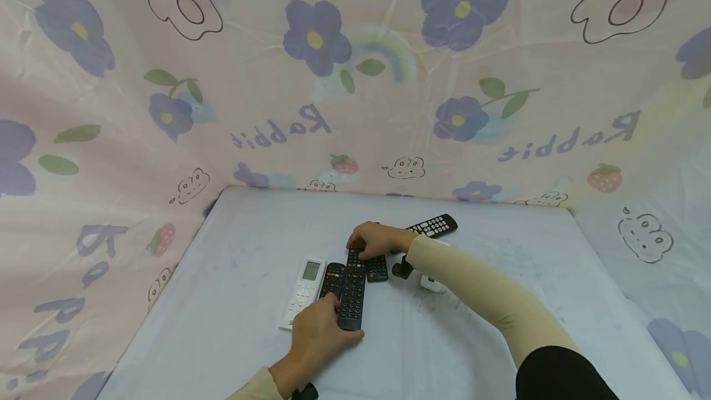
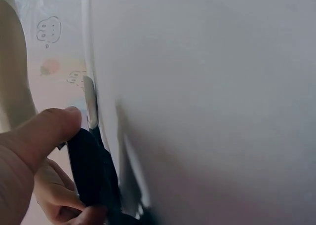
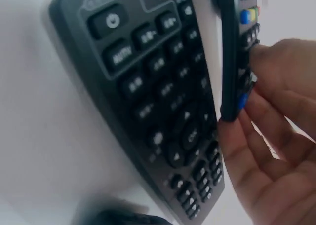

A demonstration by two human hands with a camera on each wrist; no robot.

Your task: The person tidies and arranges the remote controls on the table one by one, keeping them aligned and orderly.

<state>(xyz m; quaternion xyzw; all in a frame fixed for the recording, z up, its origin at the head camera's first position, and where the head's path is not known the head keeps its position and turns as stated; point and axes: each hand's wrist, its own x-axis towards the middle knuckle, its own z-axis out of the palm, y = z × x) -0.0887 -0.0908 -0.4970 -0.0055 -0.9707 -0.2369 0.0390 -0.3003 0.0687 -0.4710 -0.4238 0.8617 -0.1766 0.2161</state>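
Right now, both hands are grasping one long black remote (image 1: pixel 352 295), which is sitting to the right of the white remote (image 1: pixel 303 294) on the pale table (image 1: pixel 222 301). The left hand (image 1: pixel 319 329) is gripping its near end; the thumb is pressing on one side and the fingers are holding the other, just to the right of the white remote's lower end. The right hand (image 1: pixel 380 239) is pinching the far end between thumb and fingers, beyond and to the right of the white remote; in the right wrist view, blue and yellow buttons are showing beside those fingers. Whether the long black remote is touching the table, I am not able to tell.

Between it and the white remote, a second black remote (image 1: pixel 333 279) is lying, its lower part disappearing behind the left hand. Farther right of the white remote, a third black remote (image 1: pixel 378 269) is lying partly under the right hand, its red button showing. Well to the right of and beyond the white remote, a black remote with pale buttons (image 1: pixel 436 226) is resting at a slant, partly covered by the cream sleeve (image 1: pixel 483 289). A white object (image 1: pixel 430 283), also well right of the white remote, is peeking out from under that sleeve, too hidden to identify.
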